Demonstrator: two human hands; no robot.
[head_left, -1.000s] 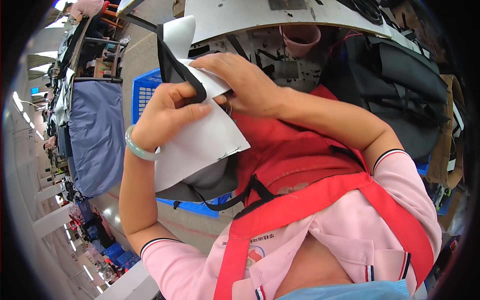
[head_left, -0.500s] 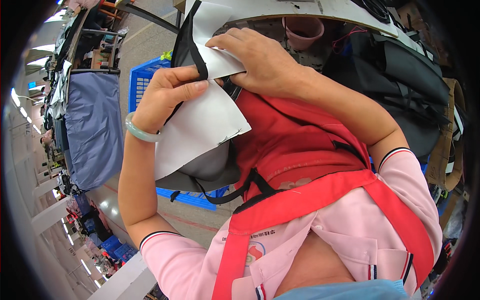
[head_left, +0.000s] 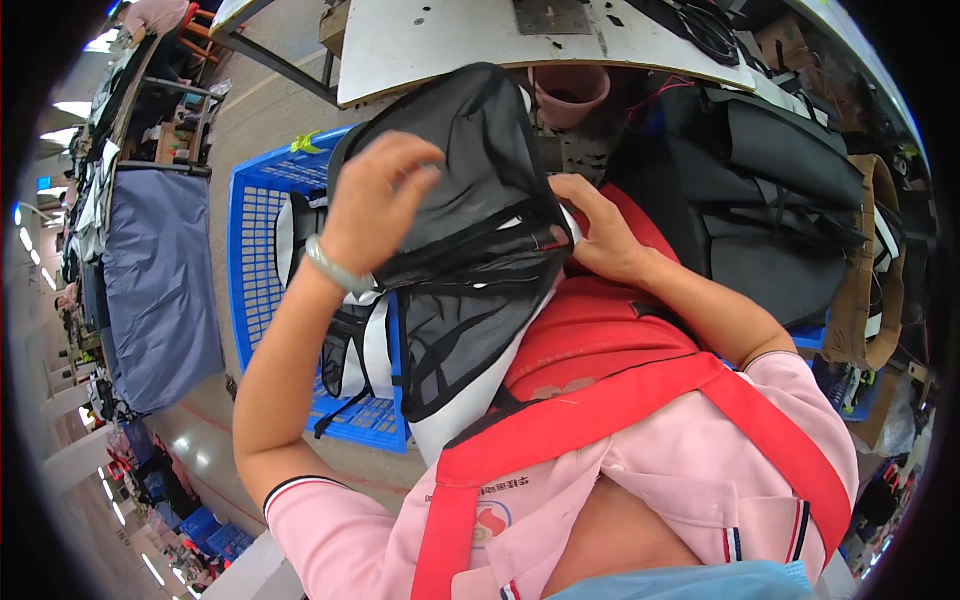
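A black mesh panel (head_left: 460, 140) with black edge binding and zips across its middle lies spread in front of me, white material showing along its lower right side. My right hand (head_left: 605, 235) grips the panel's right edge, thumb and fingers closed on it. Over the panel's left part, my left hand (head_left: 385, 205) is raised with curved fingers apart from the thumb, nothing visible in it. Beneath and left of the panel stands a blue plastic crate (head_left: 240, 270), holding more black and white sewn pieces (head_left: 375, 345).
Ahead is a white worktable (head_left: 430, 45) with dark scraps on it. Under its edge stands a pink bin (head_left: 570, 95). Black sheet material (head_left: 770, 240) is piled at the right beside a cardboard box (head_left: 868, 270). A grey-blue cloth cover (head_left: 160, 280) hangs at the left.
The piece has been unfolded and turned, its black mesh face now up instead of white. My left hand has let go and lifted; my right hand has shifted to the right edge.
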